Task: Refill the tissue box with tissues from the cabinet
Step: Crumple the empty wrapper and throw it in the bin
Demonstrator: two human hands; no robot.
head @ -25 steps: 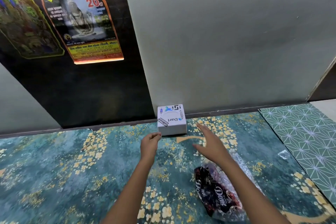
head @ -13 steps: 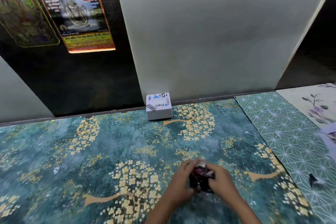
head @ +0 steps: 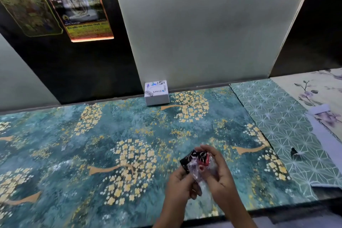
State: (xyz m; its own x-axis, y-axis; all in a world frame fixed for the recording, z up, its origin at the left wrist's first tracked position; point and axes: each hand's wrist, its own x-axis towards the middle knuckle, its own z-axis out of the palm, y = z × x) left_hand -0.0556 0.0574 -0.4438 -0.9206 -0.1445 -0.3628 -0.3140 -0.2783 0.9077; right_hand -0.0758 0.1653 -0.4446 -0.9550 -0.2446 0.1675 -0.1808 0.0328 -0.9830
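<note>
A small white tissue box with blue print stands at the back of the teal flowered counter, against the pale wall panel. Nearer the front edge, both hands hold a crumpled plastic wrapper, black and red with clear film. My left hand grips its lower left side. My right hand curls over its right side and top. The wrapper is lifted slightly above the counter. Whether tissues are inside it cannot be told.
A green geometric sheet lies right of the teal surface, with a pale floral sheet and white paper beyond. Posters hang on a dark panel at the back left. The counter's front edge runs below my hands.
My hands drew back from the tissue box to the wrapper near the front, took hold of it together and lifted and bunched it. The view shifted left and down.
</note>
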